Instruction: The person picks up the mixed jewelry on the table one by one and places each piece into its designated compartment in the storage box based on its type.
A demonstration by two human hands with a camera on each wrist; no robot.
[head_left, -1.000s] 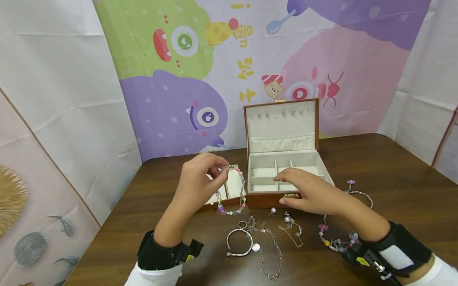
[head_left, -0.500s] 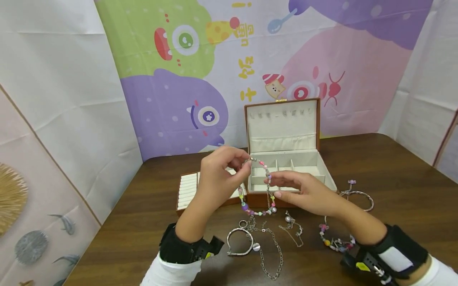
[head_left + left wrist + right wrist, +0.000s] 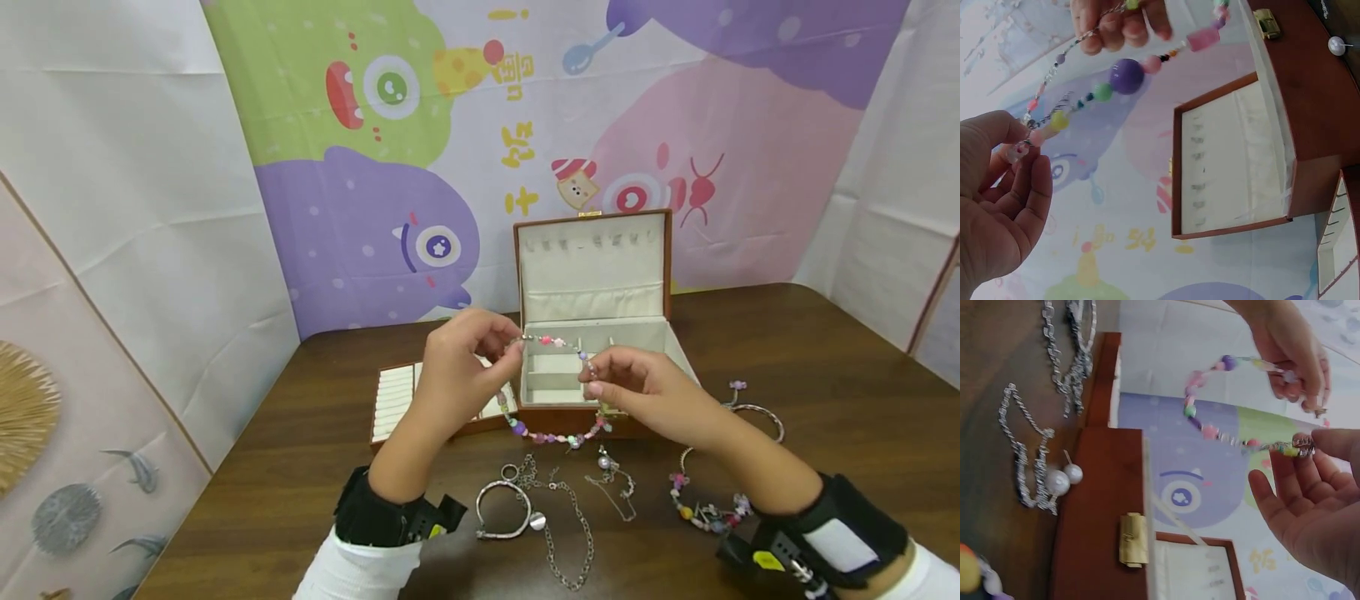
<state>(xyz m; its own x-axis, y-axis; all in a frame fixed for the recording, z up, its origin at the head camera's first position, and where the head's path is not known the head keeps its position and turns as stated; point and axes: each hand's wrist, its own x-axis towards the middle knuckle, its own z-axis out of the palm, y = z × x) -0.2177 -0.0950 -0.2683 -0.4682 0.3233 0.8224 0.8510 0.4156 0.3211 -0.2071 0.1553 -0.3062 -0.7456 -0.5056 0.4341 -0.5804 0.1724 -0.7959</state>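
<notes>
A colourful beaded necklace (image 3: 518, 427) hangs as a loop in the air before the jewelry box (image 3: 558, 419). My left hand (image 3: 472, 358) pinches its upper left end between thumb and index finger. The right hand (image 3: 648, 396) pinches the strand on the other side. A large purple bead (image 3: 1127, 76) and an oblong pink bead (image 3: 1204, 40) show clearly in the left wrist view. In the right wrist view, silvery coiled links (image 3: 1303, 447) lie at the right fingertips. The box stands with its lid (image 3: 592, 267) raised and white compartments showing; the right hand covers part of them.
A brown-rimmed tray (image 3: 392, 398) with white ring rolls sits left of the box. In front lie a silver bangle (image 3: 480, 502), a chain necklace (image 3: 587, 533), a thin chain with a pearl (image 3: 604, 462), and a beaded piece (image 3: 686, 512). Another bangle (image 3: 778, 421) lies at right.
My left hand has moved right with the beaded necklace, from over the tray to the box's front. The right hand, holding nothing at first, has taken hold of the strand and drawn it rightward.
</notes>
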